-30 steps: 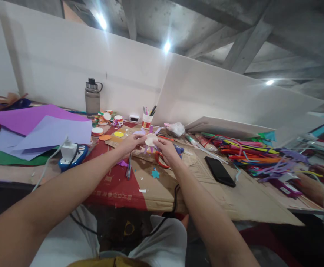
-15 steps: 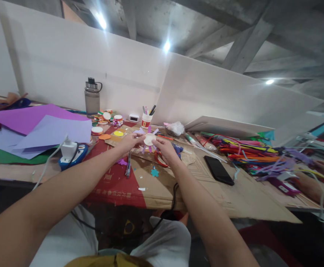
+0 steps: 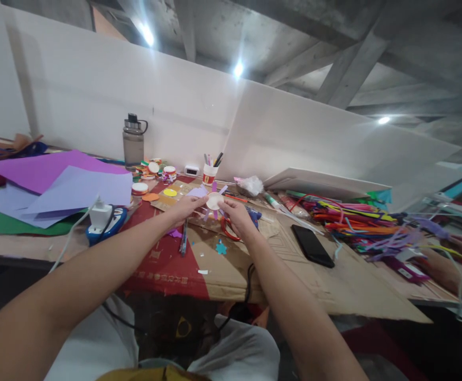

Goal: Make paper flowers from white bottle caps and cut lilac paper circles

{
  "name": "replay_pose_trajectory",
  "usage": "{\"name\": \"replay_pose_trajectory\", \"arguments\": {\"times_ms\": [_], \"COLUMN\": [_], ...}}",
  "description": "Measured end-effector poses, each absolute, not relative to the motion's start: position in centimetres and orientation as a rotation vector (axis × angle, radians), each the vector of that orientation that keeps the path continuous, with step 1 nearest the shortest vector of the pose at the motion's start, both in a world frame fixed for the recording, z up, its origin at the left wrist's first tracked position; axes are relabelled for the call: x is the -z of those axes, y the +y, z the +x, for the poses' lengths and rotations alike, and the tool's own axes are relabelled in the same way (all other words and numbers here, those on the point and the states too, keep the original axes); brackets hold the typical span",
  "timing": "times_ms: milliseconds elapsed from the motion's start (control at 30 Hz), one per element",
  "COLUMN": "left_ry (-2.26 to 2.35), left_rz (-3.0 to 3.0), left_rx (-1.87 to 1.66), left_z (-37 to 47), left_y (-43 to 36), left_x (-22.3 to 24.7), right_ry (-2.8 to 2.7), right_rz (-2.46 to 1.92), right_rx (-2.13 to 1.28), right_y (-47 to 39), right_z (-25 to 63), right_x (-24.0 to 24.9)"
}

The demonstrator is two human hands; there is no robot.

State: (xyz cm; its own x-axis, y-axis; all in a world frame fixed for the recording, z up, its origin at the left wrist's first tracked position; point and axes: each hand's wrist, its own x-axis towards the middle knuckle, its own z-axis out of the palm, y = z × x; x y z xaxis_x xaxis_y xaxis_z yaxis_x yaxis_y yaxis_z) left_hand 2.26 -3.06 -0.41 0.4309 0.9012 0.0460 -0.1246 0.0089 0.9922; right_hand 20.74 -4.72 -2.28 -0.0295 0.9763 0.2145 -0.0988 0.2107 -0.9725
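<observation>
Both my hands hold a round white disc [image 3: 215,201] with purple strips sticking out around its edge, above the cardboard [image 3: 223,280]. The fingers of my left hand [image 3: 189,206] pinch its left side. On its right side, my right hand [image 3: 234,212] grips the rim between thumb and fingers. Just below lies a teal paper flower [image 3: 221,247]. A pen [image 3: 184,238] rests under my left wrist. Beside my right hand are red-handled scissors [image 3: 228,230] and a blue tool [image 3: 253,215], both partly hidden.
Purple paper sheets [image 3: 82,188] and a blue power strip [image 3: 108,227] lie at the left. A bottle [image 3: 133,142] and a pen cup [image 3: 210,173] stand at the back. At the right are a black phone [image 3: 312,245], colourful pipe cleaners [image 3: 358,219] and another person's hands [image 3: 449,259].
The view has shifted slightly, so things sit a little lower. My hands keep their hold on the disc, with hardly any movement.
</observation>
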Motion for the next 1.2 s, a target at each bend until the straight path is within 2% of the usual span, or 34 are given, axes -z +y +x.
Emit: {"name": "replay_pose_trajectory", "arguments": {"times_ms": [1200], "left_ry": [0.807], "left_rz": [1.473], "left_rx": [-0.929], "left_z": [2.20], "left_y": [-2.43], "left_x": [0.80], "right_ry": [-1.352], "right_rz": [-0.997], "right_rx": [-1.070], "right_y": [-5.21], "right_z": [20.98], "right_x": [1.81]}}
